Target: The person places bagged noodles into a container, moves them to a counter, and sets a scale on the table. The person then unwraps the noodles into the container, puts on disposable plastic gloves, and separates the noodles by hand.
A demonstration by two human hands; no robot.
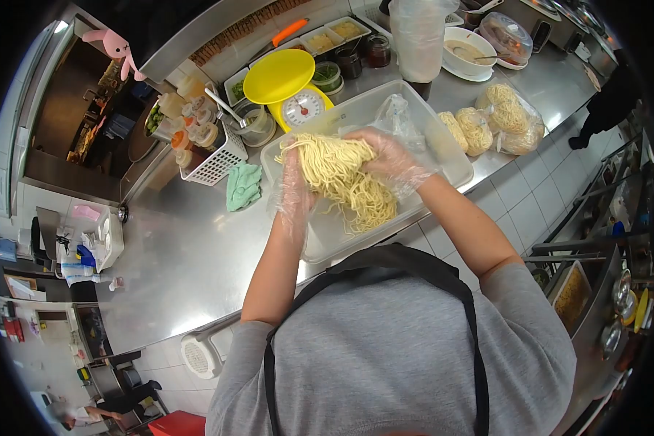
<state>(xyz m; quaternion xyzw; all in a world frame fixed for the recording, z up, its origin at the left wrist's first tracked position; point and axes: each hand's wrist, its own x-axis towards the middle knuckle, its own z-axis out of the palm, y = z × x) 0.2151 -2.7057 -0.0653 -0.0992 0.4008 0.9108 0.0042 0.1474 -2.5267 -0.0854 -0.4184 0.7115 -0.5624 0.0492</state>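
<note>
Pale yellow noodles point(330, 160) hang in a loose bundle between my two hands, above a clear plastic tub point(327, 247). My left hand point(296, 185), in a clear plastic glove, is closed on the bundle's left side. On the other side, my right hand point(391, 161), gloved the same way, grips the noodles near the top. More strands point(367, 207) dangle below, and I cannot tell whether they touch the tub's floor. A crumpled clear plastic bag point(398, 120) lies in the tub's far right part. Just behind the tub stands a yellow dial scale point(303, 107) with a round yellow pan point(278, 76).
Bagged noodle portions point(505, 116) sit right of the tub. A white basket of bottles point(214, 156) and a green cloth point(244, 186) are at left. Behind stand sauce jars point(378, 51) and a white bowl point(470, 52). Another person's dark-clothed leg point(607, 102) shows at right.
</note>
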